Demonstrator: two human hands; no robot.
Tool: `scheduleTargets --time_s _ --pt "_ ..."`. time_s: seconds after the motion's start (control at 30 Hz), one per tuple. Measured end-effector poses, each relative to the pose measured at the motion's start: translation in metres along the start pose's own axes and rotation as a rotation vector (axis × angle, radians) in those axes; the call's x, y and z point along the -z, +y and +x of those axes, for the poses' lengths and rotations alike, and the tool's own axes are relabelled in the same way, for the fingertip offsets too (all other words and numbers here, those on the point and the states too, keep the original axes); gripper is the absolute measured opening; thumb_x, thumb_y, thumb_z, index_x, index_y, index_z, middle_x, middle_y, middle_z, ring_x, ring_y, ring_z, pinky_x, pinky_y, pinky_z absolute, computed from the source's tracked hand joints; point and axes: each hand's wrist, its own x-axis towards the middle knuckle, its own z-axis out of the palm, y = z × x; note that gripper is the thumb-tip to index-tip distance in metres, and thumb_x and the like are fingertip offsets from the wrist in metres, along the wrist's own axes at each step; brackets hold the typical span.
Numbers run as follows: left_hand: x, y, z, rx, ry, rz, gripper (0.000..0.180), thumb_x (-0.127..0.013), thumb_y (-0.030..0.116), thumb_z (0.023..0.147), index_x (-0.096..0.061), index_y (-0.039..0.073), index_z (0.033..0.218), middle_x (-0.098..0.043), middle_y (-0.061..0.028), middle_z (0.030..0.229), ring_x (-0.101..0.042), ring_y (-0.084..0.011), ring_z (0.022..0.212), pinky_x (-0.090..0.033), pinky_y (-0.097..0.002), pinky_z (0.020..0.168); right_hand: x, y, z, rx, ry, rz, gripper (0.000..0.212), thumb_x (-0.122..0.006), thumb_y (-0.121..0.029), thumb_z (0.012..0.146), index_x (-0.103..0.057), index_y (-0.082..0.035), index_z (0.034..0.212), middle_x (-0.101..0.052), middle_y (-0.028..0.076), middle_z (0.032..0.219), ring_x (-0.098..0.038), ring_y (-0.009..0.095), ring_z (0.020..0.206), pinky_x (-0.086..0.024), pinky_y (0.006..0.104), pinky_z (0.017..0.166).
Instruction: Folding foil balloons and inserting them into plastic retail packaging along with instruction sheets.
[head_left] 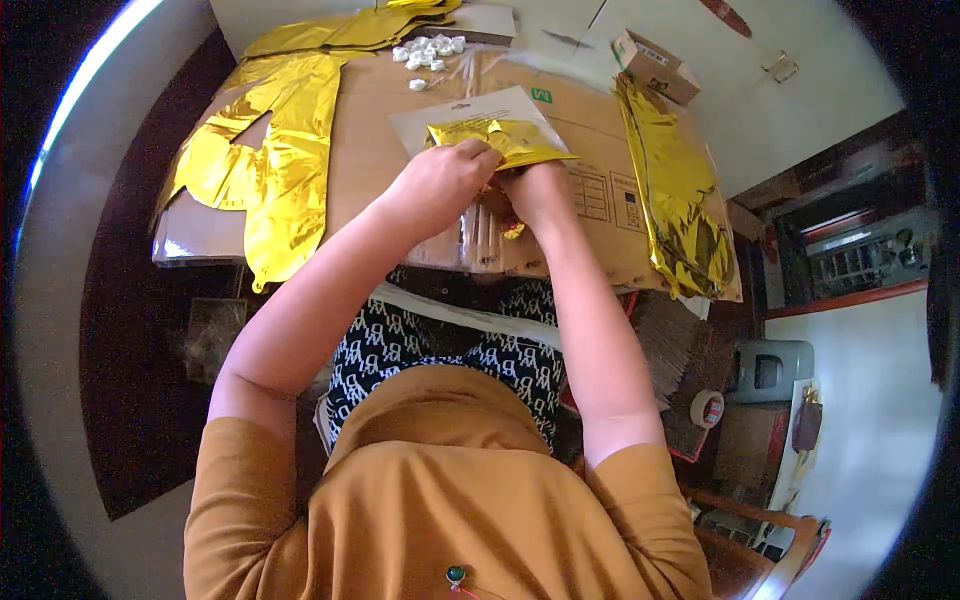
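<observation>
Foil overlaps bag; left hand grasps foil's near-left edge; right hand under near edge, grip hidden, cannot tell.

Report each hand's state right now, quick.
Left hand: fingers curled closed, apparently gripping the folded gold foil at its near edge.
Right hand: fingers hidden beneath the foil; open or closed cannot be told.

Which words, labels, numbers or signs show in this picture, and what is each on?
Wording is not copied out here.
Cardboard: green square mark, dark boxed symbols; fine print too small to read.
Clear packet: lines of print, too small.
Tape roll: red-and-white label, too small.
Small box: dark print, blurred.
Trousers: repeated white letter-like pattern.
</observation>
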Motion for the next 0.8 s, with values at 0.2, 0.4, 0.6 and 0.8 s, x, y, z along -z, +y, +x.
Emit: scheduleTargets --time_s 0.2,0.4,0.6,0.8 --pt "-0.001 -0.002 -0.001 0.002 0.014 -0.01 0.014 -0.056 0.004 0.083 -0.057 0.002 0.097 -0.064 -0.0151 0.093 -0.068 -0.0345 0.083 -0.056 -0.0425 0.071 0.008 -0.026 -0.013 0.047 0.177 0.209 0.033 -0.071 -0.017 0.082 -0.067 -0.005 0.113 -0.069 0.018 0.11 -0.066 0.035 0.102 -0.052 0.0419 0.085" --pt "0.004 0.001 0.003 -0.003 -0.011 -0.016 0.016 -0.055 0.005 0.084 -0.058 0.002 0.099 -0.064 -0.0149 0.093 -0.068 -0.0343 0.084 -0.056 -0.0428 0.072 0.01 -0.019 -0.02 -0.041 0.135 0.206 0.029 -0.068 -0.013 0.083 -0.068 -0.003 0.11 -0.07 0.021 0.104 -0.068 0.036 0.099 -0.052 0.0422 0.085" --pt "0.001 -0.002 0.002 -0.018 -0.011 -0.013 0.017 -0.055 0.005 0.084 -0.059 0.003 0.1 -0.064 -0.0147 0.094 -0.068 -0.0344 0.085 -0.056 -0.0424 0.073 0.022 -0.037 -0.023 -0.066 0.115 0.345 0.03 -0.072 -0.014 0.081 -0.069 -0.002 0.108 -0.071 0.02 0.103 -0.068 0.036 0.099 -0.053 0.0411 0.084" --pt "0.01 0.0 0.001 0.012 -0.077 -0.028 0.024 -0.058 0.003 0.082 -0.06 0.002 0.106 -0.066 -0.0156 0.101 -0.068 -0.0348 0.088 -0.057 -0.0418 0.076 0.048 -0.048 -0.043 -0.032 -0.108 0.101 0.034 -0.076 -0.019 0.08 -0.069 -0.002 0.109 -0.069 0.019 0.109 -0.065 0.036 0.103 -0.051 0.0421 0.09"
